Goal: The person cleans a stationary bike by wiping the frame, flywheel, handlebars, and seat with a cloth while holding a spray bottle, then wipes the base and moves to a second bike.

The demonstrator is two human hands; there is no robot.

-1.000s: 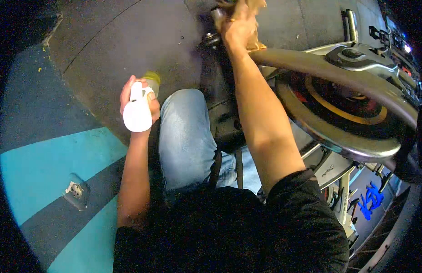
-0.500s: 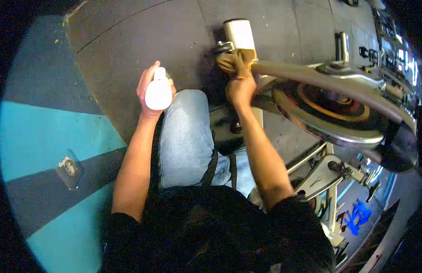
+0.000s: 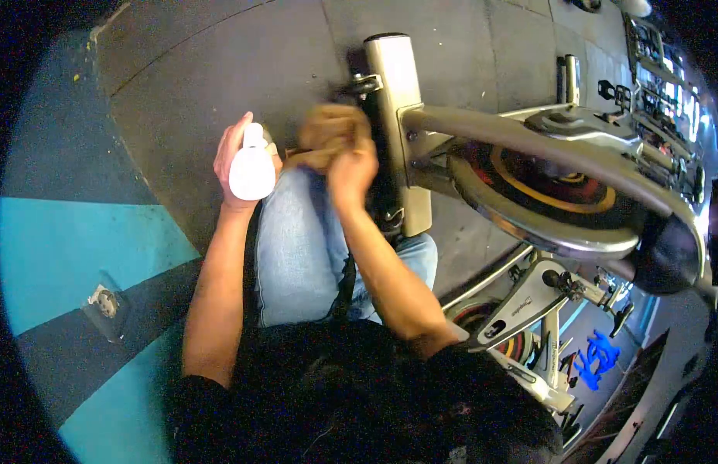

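My left hand (image 3: 234, 158) grips a white spray bottle (image 3: 251, 168) above my left knee. My right hand (image 3: 351, 162) is shut on a tan cloth (image 3: 322, 131), blurred by motion, just left of the exercise bike's cream front stabiliser bar (image 3: 401, 116). The bike's frame tube (image 3: 521, 135) and flywheel (image 3: 552, 193) lie to the right of that hand. I crouch over the bike in blue jeans (image 3: 297, 240) and a black top.
Dark rubber floor tiles (image 3: 220, 62) lie ahead, with teal floor paint (image 3: 73, 240) at left. A floor socket (image 3: 104, 303) sits at lower left. More exercise bikes (image 3: 529, 309) crowd the right side.
My right hand has pulled the cloth leftward off the bike's front bar toward the spray bottle. My left hand with the bottle has shifted slightly left and down.
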